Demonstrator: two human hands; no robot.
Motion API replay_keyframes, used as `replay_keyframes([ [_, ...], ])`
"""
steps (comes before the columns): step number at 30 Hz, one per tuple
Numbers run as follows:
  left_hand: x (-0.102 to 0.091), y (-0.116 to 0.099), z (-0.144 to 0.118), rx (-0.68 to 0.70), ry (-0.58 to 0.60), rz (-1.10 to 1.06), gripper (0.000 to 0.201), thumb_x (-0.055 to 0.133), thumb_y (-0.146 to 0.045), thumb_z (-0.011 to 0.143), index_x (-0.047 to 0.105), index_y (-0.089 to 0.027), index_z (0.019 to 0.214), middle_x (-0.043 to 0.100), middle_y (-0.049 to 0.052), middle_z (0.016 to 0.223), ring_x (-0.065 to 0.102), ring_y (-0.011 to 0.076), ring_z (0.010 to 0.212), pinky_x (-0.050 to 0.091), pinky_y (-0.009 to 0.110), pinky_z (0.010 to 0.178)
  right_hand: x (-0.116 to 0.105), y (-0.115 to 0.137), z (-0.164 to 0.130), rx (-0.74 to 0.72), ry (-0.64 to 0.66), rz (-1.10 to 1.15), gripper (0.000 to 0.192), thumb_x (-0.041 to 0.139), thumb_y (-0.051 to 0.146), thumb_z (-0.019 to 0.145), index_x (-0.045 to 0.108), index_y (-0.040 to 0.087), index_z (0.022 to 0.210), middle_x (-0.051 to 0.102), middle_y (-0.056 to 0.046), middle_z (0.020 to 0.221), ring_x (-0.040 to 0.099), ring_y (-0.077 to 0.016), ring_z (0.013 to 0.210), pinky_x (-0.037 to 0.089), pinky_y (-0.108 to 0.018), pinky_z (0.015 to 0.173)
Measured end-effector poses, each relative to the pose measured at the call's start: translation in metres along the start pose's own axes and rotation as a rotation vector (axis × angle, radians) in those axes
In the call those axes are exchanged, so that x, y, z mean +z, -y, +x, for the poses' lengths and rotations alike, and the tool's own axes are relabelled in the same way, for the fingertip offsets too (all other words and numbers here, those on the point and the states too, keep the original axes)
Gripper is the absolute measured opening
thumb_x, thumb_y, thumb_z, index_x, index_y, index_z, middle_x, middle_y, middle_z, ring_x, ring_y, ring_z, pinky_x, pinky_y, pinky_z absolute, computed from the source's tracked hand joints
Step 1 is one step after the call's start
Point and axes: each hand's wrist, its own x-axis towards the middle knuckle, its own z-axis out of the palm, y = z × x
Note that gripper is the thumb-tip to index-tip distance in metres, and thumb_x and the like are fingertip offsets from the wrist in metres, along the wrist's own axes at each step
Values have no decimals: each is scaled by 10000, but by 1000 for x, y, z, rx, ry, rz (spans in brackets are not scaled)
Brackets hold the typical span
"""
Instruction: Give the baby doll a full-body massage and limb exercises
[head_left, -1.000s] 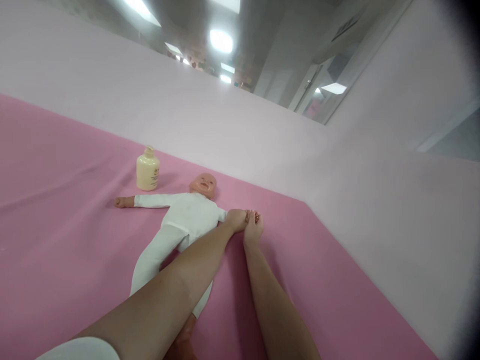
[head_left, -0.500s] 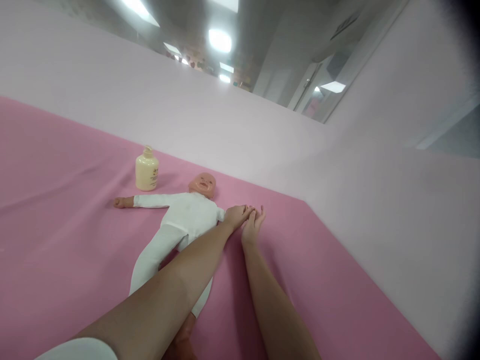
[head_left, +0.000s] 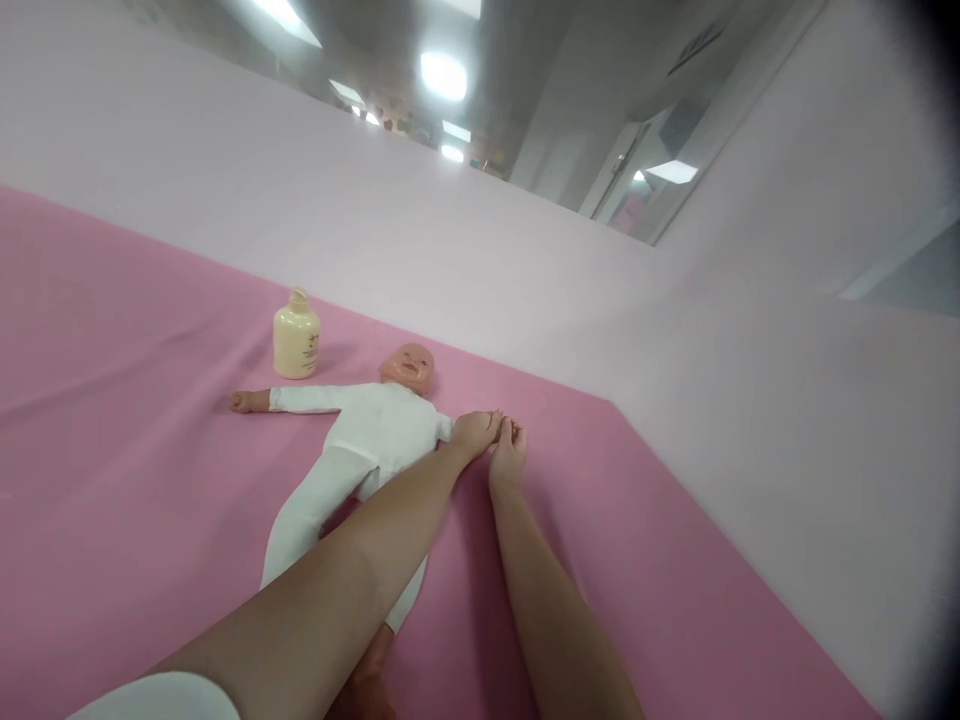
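A baby doll (head_left: 382,428) in a white cloth suit lies on its back on the pink mat, its head toward the wall and one arm stretched out to the left. My left hand (head_left: 475,432) is wrapped round the doll's other arm, just past the short piece of white sleeve that shows. Close against it, my right hand (head_left: 509,460) has its fingers curled in at the end of that arm, round the doll's small hand (head_left: 514,428), which is mostly covered. My left forearm crosses over the doll's legs and hides part of them.
A cream pump bottle (head_left: 296,340) stands on the pink mat (head_left: 135,480), above the doll's outstretched arm. Behind the mat rises a pale wall (head_left: 450,260), topped by a window or mirror (head_left: 525,90) with bright lights in it.
My right hand's fingers, partly raised before, have curled in round the doll's hand. My left hand keeps its hold on the doll's arm. The view has shifted slightly.
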Motion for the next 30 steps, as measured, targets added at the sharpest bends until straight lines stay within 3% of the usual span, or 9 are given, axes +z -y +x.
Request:
replay_keyframes([
  [5, 2, 1, 1, -26, -29, -33, 611, 172, -392, 1014, 736, -162, 971, 754, 107, 947, 693, 226, 917, 498, 316, 820, 0, 2, -1, -16, 3, -10, 386, 512, 526, 813, 578, 172, 952, 684, -89, 983, 641, -202, 912, 496, -334, 849],
  [11, 3, 4, 6, -87, -99, -90, 481, 208, -338, 1015, 662, -180, 1031, 735, 95, 1002, 679, 209, 925, 484, 298, 796, 5, -3, -1, -3, 118, -19, 487, 468, 506, 861, 568, 198, 1224, 607, -98, 1314, 567, -204, 1213, 440, -349, 1020],
  [14, 3, 6, 6, -101, -136, -120, 409, 211, -327, 1021, 594, -207, 1096, 721, 79, 1034, 671, 193, 928, 475, 285, 788, 7, -8, -1, 19, 190, -48, 498, 424, 483, 888, 546, 203, 1280, 560, -90, 1384, 507, -197, 1299, 385, -374, 1091],
  [20, 7, 7, 6, -65, -145, -159, 332, 289, -353, 1010, 594, -220, 1014, 717, 64, 937, 668, 201, 852, 464, 290, 750, 5, -1, -5, -15, 143, -55, 569, 452, 423, 902, 404, 195, 1421, 502, -110, 1437, 504, -195, 1304, 384, -369, 1097],
  [30, 10, 11, 7, 2, -192, -215, 408, 222, -339, 1019, 602, -193, 1047, 715, 85, 999, 662, 213, 925, 471, 303, 804, 3, -2, -3, -53, 187, -34, 559, 454, 466, 895, 466, 226, 1400, 560, -95, 1382, 546, -213, 1256, 421, -397, 1068],
])
